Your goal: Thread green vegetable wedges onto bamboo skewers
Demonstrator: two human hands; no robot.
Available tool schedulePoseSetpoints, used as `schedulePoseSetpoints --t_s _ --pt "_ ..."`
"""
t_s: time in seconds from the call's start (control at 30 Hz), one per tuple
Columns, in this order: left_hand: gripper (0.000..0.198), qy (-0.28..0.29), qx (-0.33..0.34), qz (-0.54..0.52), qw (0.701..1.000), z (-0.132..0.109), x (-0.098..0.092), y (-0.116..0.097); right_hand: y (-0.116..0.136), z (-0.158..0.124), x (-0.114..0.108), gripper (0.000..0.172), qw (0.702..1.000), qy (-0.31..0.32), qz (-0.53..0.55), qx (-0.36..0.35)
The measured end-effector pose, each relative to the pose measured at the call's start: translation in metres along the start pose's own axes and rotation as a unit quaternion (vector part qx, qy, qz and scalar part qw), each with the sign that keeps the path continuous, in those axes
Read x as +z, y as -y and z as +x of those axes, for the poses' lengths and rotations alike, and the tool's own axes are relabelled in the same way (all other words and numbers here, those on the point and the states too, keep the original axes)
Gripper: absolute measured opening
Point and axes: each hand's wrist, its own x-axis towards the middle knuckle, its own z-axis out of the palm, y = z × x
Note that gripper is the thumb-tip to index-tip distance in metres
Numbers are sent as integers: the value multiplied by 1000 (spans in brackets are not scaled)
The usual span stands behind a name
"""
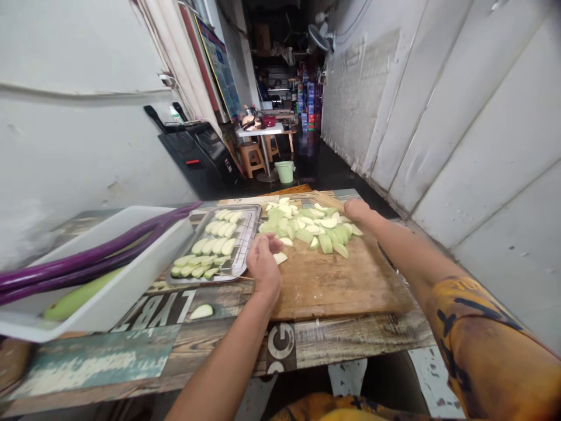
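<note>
Slices point(220, 246) are lying in a metal tray point(250, 229) and across the cutting board point(335, 289); a white bin point(142, 278) is holding purple eggplants point(100, 251). The left hand point(264, 263) is curling half-closed beside the tray; the right hand point(357, 209), fingers hidden, is meeting wooden skewers point(329, 202); I cannot tell either's grip.

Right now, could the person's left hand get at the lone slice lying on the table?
Probably yes: the slice lies uncovered on the table, though the left hand would need to draw back a little.

Tray point(248, 234) left — slices point(304, 235) on board point(333, 286)
</note>
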Motion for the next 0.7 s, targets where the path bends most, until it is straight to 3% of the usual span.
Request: schedulePoseSetpoints --t_s 0.2,0.3,0.37,0.47,0.53,0.6,0.7 --pt "24 3 -9 12 1000 3 0 0 7 -6 -4 37 999 -33 12 35" --pt "26 45 54 156 985 8 -8 -6 7 -12 -8 34 997 -56 26 44" --pt "24 107 134 348 922 9 -15 -16 5 -18 -12 32 995 -78 39 49" --pt "23 193 184 621 737 7 -22 -32 4 -28 -19 28 989 -127 64 47" --pt "24 225 175 710 644 4 -24 -39 7 -38 -25 28 982 -165 79 45" --pt "25 246 163 740 604 3 -24 -41 15 -53 -32 27 966 -218 130 45" --pt "26 262 146 744 598 7 -25 -37 40 -87 -40 18 889 -304 340 25"
